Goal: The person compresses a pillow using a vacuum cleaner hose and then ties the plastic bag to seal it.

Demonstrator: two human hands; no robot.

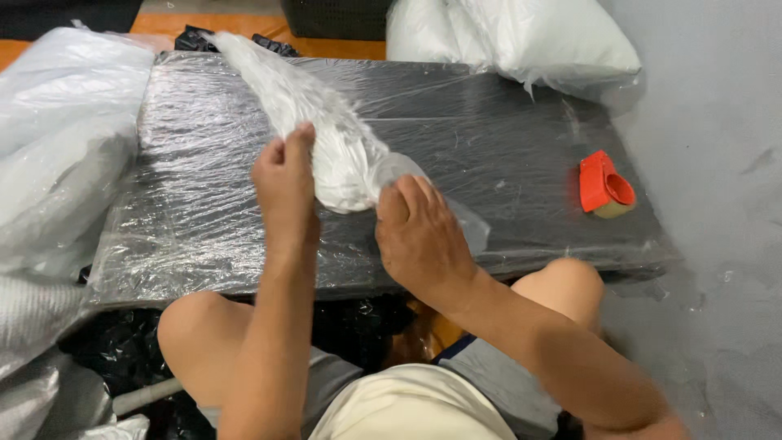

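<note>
— White fluffy fibre stuffing in a long clear plastic sleeve (pixel 326 138), lying slantwise across the black board wrapped in glossy plastic film (pixel 505 155), near end just in front of the knees.

— Being gripped where?

— At the near end. Left hand (pixel 285 183) clamped around the side of the stuffed sleeve, thumb up, fingers curled out of sight behind it. Right hand (pixel 419 236) pressing down on the loose empty tail of plastic at the mouth, fingers together and flat; hard to tell whether pinching or only pinning.

— Anything else lying about?

— Orange plastic tape dispenser with a tan roll (pixel 607 187) sitting on the board's right part, well apart from both hands. Bulging white filled bags (pixel 521 37) heaped beyond the far right corner, more pale plastic-wrapped bundles (pixel 57 138) stacked along the left edge. Grey floor (pixel 717 163) to the right.

— Handling it well, judging from this?

— Probably calling for a steady squeeze with the left, keeping the stuffing packed back from the mouth, while smoothing the slack film flat with the right. Likely worth pushing trapped air out toward the open end, not the far one. Slippery film on slippery film, so bracing low against the board seeming wise.
</note>
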